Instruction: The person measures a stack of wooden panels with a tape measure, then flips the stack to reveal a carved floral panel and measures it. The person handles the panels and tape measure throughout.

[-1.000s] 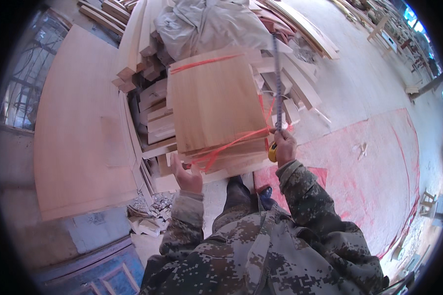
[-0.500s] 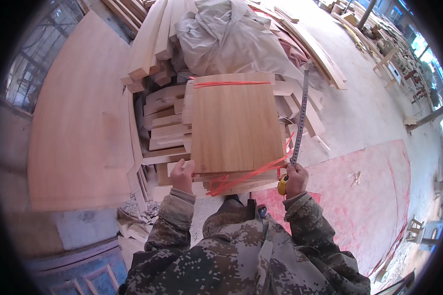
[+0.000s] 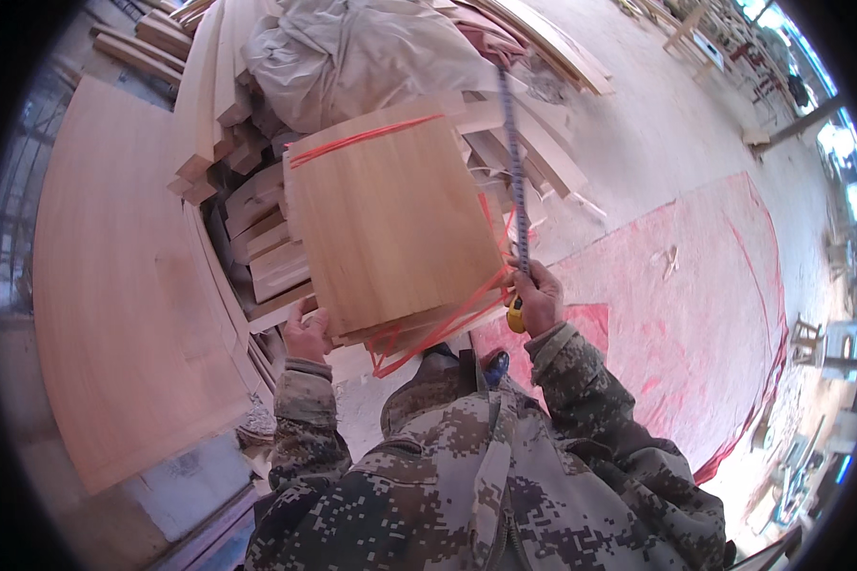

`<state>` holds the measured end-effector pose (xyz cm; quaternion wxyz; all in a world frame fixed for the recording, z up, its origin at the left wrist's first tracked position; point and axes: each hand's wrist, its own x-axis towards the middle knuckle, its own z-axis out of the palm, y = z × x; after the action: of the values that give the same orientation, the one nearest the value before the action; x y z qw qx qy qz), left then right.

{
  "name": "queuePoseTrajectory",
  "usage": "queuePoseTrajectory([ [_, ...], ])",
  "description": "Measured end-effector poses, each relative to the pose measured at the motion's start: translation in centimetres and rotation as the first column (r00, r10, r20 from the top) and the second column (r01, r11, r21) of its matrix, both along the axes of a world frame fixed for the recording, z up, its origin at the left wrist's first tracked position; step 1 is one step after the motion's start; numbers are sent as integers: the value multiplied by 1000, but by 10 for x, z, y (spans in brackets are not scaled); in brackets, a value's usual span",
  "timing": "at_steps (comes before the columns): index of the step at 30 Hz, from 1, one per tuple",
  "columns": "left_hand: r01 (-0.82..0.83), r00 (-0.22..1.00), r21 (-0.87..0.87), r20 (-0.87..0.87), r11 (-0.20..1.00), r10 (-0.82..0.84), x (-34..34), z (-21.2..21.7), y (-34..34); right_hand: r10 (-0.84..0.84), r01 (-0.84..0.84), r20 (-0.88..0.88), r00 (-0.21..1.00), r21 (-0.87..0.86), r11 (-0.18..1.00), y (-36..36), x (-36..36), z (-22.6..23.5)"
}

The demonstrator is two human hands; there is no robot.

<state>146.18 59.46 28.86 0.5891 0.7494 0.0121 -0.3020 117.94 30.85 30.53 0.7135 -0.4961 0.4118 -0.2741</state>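
Stack of flat wooden boards (image 3: 398, 224), centre of the frame, slightly tilted to the view, its top board pale brown with straight grain. Red cord (image 3: 367, 140) crosses the top board near its far edge; more of it runs loosely along the near edge and the right corner, in slack loops at lower centre.

Right hand (image 3: 539, 299), just beside the lower right corner of the stack: fingers closed around a tape measure (image 3: 515, 317), yellow case showing below the grip. Blade (image 3: 512, 157) is drawn out, running up the frame alongside the stack's right side (markings too small to read). Left hand (image 3: 307, 332) at the lower left corner of the stack, fingers partly bent, thumb toward the boards; cannot tell whether they press on the edge or only lie next to it.

Both forearms in camouflage sleeves (image 3: 581, 390), coming from the lower edge. One dark shoe (image 3: 494, 369) shows below the stack.

Surroundings: short wood pieces (image 3: 278, 266) heaped left of the stack; long squared timbers (image 3: 200, 124) at upper left; crumpled grey cloth (image 3: 352, 62) at upper centre. Large wooden panel (image 3: 129, 285) fills the left of the frame. Reddish sheet (image 3: 695, 314) lies on the floor at right, a small stool (image 3: 807, 343) near the far right rim.
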Motion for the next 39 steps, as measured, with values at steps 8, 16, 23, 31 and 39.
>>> queuePoseTrajectory([
  [8, -36, 998, 67, -51, 997, 39, 19, -7, 4, 158, -242, -288, 944, -283, 928, 2, -27, -42],
  [16, 91, 991, -43, 98, 995, -86, 37, -28, -11, -430, 385, -259, 865, -207, 899, -16, -75, -76],
  [23, 118, 983, -48, 146, 992, -110, 26, -26, -22, -135, -87, -374, 917, -520, 850, 22, 7, -8],
  [31, 169, 986, -198, 24, 966, -167, 60, -31, -7, -326, -6, -570, 754, -503, 864, 72, 48, -3],
  [39, 450, 893, -24, 24, 893, -449, 78, -2, 2, -476, 417, -280, 833, -245, 875, 106, 36, -37],
])
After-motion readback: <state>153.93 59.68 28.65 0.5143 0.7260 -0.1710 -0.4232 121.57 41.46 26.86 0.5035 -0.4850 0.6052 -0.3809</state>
